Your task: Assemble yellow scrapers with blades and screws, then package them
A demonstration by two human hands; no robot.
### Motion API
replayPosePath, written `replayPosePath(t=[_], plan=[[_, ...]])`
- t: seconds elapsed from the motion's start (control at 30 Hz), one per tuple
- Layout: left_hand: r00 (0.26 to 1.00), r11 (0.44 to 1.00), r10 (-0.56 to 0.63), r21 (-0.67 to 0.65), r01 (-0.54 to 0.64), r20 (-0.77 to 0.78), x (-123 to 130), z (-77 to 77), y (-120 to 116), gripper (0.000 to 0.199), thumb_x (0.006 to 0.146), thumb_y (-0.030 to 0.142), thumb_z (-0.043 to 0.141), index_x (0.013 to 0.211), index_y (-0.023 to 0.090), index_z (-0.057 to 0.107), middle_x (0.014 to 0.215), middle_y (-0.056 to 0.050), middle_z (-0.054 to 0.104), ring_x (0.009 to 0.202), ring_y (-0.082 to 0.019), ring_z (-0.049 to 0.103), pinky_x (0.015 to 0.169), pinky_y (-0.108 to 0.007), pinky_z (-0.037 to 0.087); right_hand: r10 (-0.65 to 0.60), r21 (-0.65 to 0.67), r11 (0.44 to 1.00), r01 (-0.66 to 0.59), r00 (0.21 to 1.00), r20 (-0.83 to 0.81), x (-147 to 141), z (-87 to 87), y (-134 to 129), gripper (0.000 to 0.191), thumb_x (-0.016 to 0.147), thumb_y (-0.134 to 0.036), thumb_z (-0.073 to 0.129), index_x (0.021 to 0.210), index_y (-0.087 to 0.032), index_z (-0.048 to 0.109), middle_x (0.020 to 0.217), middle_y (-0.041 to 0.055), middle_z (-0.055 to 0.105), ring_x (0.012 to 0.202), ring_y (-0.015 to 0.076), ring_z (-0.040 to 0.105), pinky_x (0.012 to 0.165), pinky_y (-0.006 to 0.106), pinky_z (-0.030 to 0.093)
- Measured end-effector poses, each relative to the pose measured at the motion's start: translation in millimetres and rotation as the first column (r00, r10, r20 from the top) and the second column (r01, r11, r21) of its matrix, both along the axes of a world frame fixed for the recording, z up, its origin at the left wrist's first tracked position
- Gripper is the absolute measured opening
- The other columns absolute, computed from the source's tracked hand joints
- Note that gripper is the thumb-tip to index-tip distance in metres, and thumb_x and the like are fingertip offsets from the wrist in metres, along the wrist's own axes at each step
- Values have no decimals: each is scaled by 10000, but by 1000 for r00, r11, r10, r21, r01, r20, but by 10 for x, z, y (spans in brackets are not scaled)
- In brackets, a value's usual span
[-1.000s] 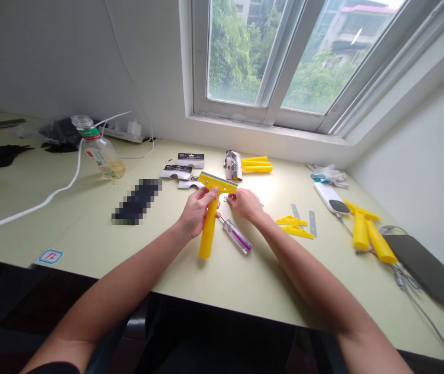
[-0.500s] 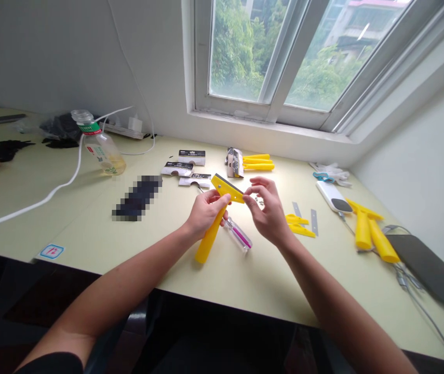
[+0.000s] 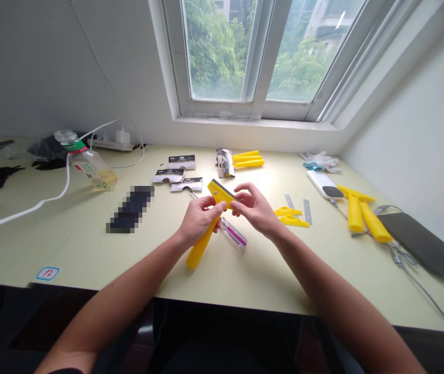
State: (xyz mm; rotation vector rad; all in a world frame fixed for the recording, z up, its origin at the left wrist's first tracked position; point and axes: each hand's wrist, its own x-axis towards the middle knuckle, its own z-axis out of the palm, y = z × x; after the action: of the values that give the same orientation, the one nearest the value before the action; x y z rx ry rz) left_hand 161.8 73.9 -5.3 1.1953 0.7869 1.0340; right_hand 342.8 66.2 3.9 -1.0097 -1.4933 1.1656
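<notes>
At the near side, the handle of the yellow scraper [image 3: 200,249] is pointed down and to the left above the tabletop [image 3: 128,265]. It is gripped near its top by the left hand [image 3: 199,219], whose fingers are closed around it, with the thumb laid over the base of the head. The scraper's head is thus left uncovered just beyond those fingers. At the head's right end, the thumb and forefinger of the right hand [image 3: 258,210] are drawn close together against it, while the other fingers are loosely curled and raised; whether a small part is pinched there cannot be told.

The scraper is plain yellow and tilted, with a wide, flat head. Its far edge is lined by a dark strip, and a round screw is seen near the left end; the right end is partly covered by the fingers.

Under the hands, a clear screwdriver [image 3: 234,234] with a purple core is laid on the tabletop. To the right, two yellow covers [image 3: 295,222] are placed beside two grey blades [image 3: 308,212]. Farther back, three cards [image 3: 182,162] are grouped on the left, and yellow handles [image 3: 250,163] are seen projecting from a package [image 3: 225,163], below the window [image 3: 260,104].
</notes>
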Motion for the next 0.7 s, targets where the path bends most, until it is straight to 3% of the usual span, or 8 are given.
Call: replayPosePath(t=[0.1, 0.23, 0.47, 0.57, 0.7], plan=[[999, 1000, -14, 13, 14, -47, -13, 20, -16, 346, 794, 437, 749, 904, 114, 689, 750, -39, 630, 479, -98, 571, 410, -223, 467, 108, -78, 991, -111, 993, -44, 50, 31, 10, 300, 818, -391, 737, 998, -189, 608, 844, 13, 653, 663, 121, 593, 650, 297, 512], [995, 999, -16, 30, 19, -98, -17, 29, -25, 352, 797, 448, 741, 904, 115, 699, 730, -38, 629, 482, -102, 573, 411, -222, 475, 145, -102, 983, -155, 985, -93, 86, 4, 29, 263, 812, -386, 745, 947, -175, 668, 897, 20, 640, 670, 104, 585, 653, 283, 520], [987, 999, -27, 28, 32, -157, -32, 19, -8, 364, 799, 454, 735, 900, 106, 699, 780, -65, 655, 486, -109, 582, 419, -238, 497, 90, 11, 996, -91, 991, 97, 111, -53, 29, 242, 861, -381, 689, 1002, -186, 663, 871, 29, 664, 702, 152, 658, 675, 329, 562], [983, 997, -72, 24, 78, -168, -43, 13, -1, 352, 818, 449, 719, 907, 110, 697, 814, -75, 669, 491, -107, 587, 425, -241, 504, 184, -57, 982, -182, 982, 37, 161, -25, 37, 261, 837, -377, 720, 987, -173, 659, 882, 32, 666, 734, 160, 670, 688, 326, 569], [981, 994, -107, -18, 106, -164, -50, 11, 4, 347, 813, 445, 725, 888, 107, 694, 787, -74, 669, 496, -110, 594, 425, -234, 503, 216, -143, 966, -215, 976, -9, 178, -13, 38, 288, 829, -382, 730, 1003, -169, 646, 868, 32, 660, 707, 142, 640, 686, 314, 555]])
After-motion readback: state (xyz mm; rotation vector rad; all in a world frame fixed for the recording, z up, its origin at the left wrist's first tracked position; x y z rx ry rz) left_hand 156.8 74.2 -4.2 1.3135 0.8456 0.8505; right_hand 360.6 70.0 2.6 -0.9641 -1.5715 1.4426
